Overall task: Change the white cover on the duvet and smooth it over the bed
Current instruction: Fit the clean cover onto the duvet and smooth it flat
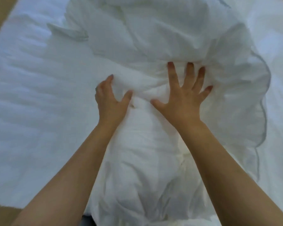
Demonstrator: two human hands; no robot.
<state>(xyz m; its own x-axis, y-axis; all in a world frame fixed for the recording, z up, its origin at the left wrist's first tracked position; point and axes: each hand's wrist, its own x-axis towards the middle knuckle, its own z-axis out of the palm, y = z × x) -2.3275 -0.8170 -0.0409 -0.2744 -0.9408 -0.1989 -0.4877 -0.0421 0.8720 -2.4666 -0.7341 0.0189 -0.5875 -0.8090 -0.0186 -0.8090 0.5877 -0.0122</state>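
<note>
A crumpled white duvet (153,38) with a thin grey piped edge lies bunched along the middle of the bed, running from the near edge to the far end. My left hand (111,103) curls its fingers and thumb into a fold of the white fabric at the centre. Just to its right, my right hand (183,98) lies flat on the duvet with fingers spread and straight. Whether the fabric under my hands is the cover or the duvet itself cannot be told.
The quilted white mattress top (31,95) shows to the left of the bundle, and more white sheet (276,54) to the right. A tan floor (2,15) borders the bed at the far left and near left corner.
</note>
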